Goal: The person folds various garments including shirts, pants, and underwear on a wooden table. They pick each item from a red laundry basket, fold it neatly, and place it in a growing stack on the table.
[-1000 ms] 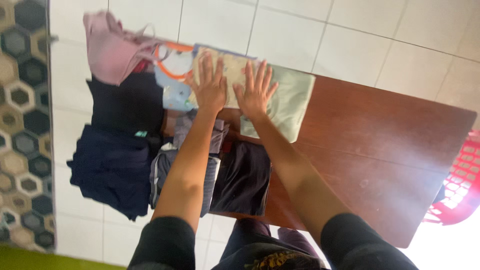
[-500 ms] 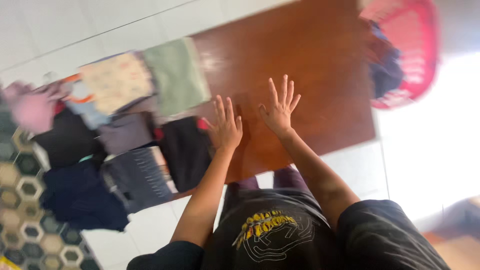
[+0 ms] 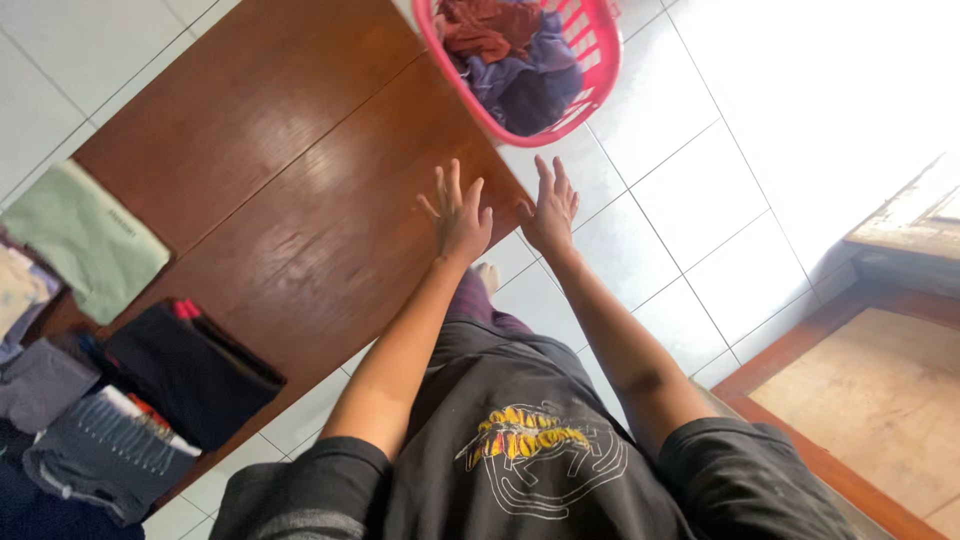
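Fingers spread on both hands, grasping nothing.
Left hand (image 3: 457, 215) and right hand (image 3: 548, 207) hover over the wooden table (image 3: 270, 160) edge; pink laundry basket (image 3: 590, 75) at twelve o'clock.

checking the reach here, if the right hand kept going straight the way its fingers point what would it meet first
Probably the red plastic laundry basket full of clothes: the open right hand points at its near rim, over white floor tiles. Depth is unclear.

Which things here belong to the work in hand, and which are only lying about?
In hand:
- left hand, open, empty
- right hand, open, empty
- pink plastic laundry basket of crumpled clothes
- folded clothes: pale green, black
- brown wooden table

Lying about:
- white floor tiles
- wooden step
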